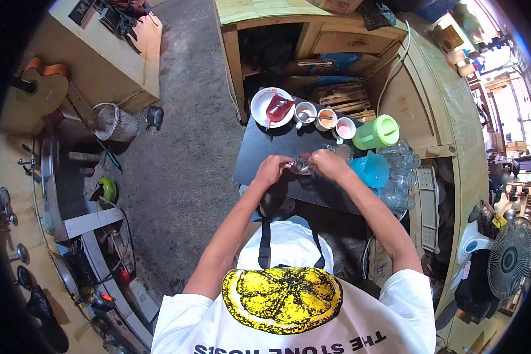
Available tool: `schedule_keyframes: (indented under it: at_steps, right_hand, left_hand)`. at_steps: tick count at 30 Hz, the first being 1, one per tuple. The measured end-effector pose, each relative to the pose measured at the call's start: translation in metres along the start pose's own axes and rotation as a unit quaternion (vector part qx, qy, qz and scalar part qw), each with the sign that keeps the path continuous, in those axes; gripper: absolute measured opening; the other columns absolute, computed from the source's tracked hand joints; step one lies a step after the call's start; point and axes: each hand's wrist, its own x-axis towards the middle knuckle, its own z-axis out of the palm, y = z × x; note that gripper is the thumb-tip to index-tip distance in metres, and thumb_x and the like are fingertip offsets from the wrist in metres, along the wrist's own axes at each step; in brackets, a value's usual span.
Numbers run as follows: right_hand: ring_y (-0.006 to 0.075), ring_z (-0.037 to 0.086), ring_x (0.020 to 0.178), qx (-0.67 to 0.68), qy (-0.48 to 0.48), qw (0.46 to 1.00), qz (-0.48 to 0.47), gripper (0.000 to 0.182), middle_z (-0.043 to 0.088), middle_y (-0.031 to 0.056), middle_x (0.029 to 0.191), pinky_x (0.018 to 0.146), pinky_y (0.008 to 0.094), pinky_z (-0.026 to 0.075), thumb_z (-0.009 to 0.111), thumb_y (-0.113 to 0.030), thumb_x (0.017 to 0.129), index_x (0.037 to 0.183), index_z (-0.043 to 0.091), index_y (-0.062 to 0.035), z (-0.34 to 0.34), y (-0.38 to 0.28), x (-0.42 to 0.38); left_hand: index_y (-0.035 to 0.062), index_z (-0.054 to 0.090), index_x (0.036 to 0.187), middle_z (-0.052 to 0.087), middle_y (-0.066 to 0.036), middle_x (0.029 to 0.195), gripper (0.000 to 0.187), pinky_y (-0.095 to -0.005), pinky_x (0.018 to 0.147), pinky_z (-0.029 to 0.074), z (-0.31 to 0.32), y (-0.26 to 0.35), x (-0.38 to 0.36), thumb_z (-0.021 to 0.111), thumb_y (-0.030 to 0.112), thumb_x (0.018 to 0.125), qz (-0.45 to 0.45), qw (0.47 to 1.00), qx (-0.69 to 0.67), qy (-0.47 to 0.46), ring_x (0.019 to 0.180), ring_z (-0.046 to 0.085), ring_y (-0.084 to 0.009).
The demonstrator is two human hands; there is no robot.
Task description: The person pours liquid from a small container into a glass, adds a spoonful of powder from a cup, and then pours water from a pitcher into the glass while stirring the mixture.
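Over the black table (256, 156), my left hand (274, 170) and my right hand (329, 164) are close together, both with fingers pinched. Between them is a small clear, shiny thing with reddish contents (301, 164); I cannot make out whether it is a glass or a plastic packet. Beyond the hands stands a white bowl (257, 112) with a bag of red liquid (279, 108) in it. Beside it are three white cups (305, 112) with pinkish or orange contents, a spoon lying across one. Near my right hand sits a blue plastic jug (371, 170).
A green lidded pitcher (376, 132) and several clear glass mugs (400, 177) crowd the table's right side. A wooden cabinet (342, 44) stands behind. To the right is a fan (511, 258); on the left floor are a white bucket (114, 123) and a green gas cylinder (107, 190).
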Motion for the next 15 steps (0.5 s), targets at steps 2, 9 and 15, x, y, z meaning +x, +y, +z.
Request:
schedule_keyframes:
  at_steps: [2,9,15]
  right_hand:
    - [0.0414,0.071,0.089,-0.019,0.005,1.0,-0.01,0.011,0.071,0.0232,0.088,0.075,0.0498,0.057,0.065,-0.003,0.078,0.085,0.073,-0.0002,-0.01,-0.009,0.002]
    - [0.0392,0.072,0.089,-0.064,-0.053,0.996,-0.043,0.01,0.072,0.0202,0.093,0.077,0.0495,0.058,0.063,-0.002,0.079,0.085,0.071,-0.0008,-0.027,-0.027,-0.005]
    - [0.0337,0.073,0.085,-0.134,-0.018,0.975,-0.176,0.01,0.071,0.0116,0.093,0.072,0.0452,0.059,0.061,-0.004,0.081,0.089,0.067,-0.0048,-0.004,-0.01,-0.006]
  left_hand:
    - [0.0102,0.077,0.109,0.073,-0.018,0.102,0.021,-0.0476,0.083,0.053,-0.001,0.003,-0.002,0.068,0.009,0.09,-0.007,1.0,0.0,0.002,0.098,0.068,-0.0413]
    - [0.009,0.077,0.109,0.073,-0.018,0.103,0.021,-0.0475,0.083,0.054,-0.001,0.004,-0.003,0.068,0.01,0.09,0.006,1.0,0.003,0.012,0.098,0.068,-0.0417]
    - [0.0087,0.076,0.109,0.073,-0.018,0.103,0.021,-0.0472,0.083,0.054,0.0,-0.001,-0.001,0.069,0.01,0.09,0.012,1.0,-0.002,0.006,0.097,0.068,-0.0417]
